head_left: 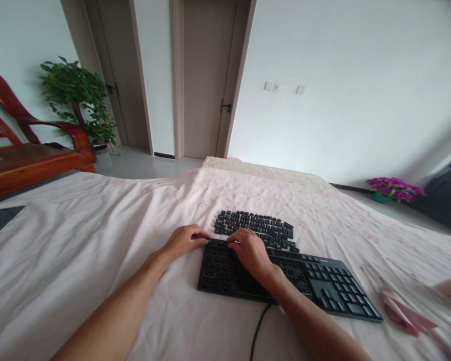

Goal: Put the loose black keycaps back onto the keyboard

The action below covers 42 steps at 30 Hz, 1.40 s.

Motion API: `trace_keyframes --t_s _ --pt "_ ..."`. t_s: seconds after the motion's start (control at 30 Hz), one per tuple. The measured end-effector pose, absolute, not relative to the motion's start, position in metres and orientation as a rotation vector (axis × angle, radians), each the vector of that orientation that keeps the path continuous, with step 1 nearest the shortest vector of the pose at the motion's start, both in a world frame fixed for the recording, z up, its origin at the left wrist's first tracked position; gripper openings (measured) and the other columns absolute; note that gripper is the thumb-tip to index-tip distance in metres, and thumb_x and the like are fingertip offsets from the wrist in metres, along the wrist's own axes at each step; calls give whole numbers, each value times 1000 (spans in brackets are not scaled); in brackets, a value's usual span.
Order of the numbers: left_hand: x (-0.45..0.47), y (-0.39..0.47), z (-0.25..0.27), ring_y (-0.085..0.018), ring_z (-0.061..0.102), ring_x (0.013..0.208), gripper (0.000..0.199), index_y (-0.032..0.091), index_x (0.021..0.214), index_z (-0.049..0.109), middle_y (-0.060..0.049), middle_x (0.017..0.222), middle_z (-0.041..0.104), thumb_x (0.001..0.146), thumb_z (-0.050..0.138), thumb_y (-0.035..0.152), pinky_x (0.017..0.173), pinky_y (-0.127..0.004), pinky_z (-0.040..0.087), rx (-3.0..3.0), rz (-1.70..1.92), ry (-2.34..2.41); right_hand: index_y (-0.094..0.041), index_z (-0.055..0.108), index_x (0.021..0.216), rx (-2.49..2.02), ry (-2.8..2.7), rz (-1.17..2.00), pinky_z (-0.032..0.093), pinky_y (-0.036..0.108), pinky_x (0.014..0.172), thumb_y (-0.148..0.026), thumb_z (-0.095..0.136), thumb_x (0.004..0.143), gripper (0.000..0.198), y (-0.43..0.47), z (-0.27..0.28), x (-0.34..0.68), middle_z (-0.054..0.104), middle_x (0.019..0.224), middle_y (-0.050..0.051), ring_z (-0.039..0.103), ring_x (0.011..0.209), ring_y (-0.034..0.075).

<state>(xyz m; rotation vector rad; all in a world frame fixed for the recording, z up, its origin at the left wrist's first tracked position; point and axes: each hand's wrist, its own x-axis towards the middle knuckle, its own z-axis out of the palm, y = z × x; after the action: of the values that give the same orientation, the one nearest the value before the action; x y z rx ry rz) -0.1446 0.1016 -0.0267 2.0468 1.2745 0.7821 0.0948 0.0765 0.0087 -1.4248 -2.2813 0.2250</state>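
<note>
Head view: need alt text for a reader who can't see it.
A person's left hand and right hand are at the far left part of a black keyboard, its left section mostly bare of keycaps. Loose keycaps lie in rows just beyond it, on a pale floral cloth.

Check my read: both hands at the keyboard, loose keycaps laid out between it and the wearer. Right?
Not quite: the head view shows the loose keycaps beyond the keyboard, on its far side. Left hand and right hand are at the keyboard, as stated.
</note>
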Motion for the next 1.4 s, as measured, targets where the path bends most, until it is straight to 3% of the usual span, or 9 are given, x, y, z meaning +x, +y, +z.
trace_keyframes --t_s 0.63,0.97,1.4 --pt "-145 103 -29 -17 64 86 28 25 93 74 0 92 71 77 61 45 79 -23 46 2031 794 1275 -26 74 85 -1481 -2325 195 40 23 84 -24 58 83 16 81 13 89 70 90 0 59 92 16" --pt "-145 104 -32 -17 63 85 25 25 92 73 0 91 71 77 62 41 79 -23 45 2048 814 1266 -27 73 85 -1540 -2135 353 39 27 85 -26 60 80 14 86 -1 100 70 90 -1 58 93 17" --pt "-144 104 -31 -16 63 84 26 26 91 74 1 91 72 77 62 43 77 -22 45 2038 811 1288 -24 72 84 -1469 -2228 180 39 27 86 -21 58 84 14 71 6 88 69 91 2 56 91 18"
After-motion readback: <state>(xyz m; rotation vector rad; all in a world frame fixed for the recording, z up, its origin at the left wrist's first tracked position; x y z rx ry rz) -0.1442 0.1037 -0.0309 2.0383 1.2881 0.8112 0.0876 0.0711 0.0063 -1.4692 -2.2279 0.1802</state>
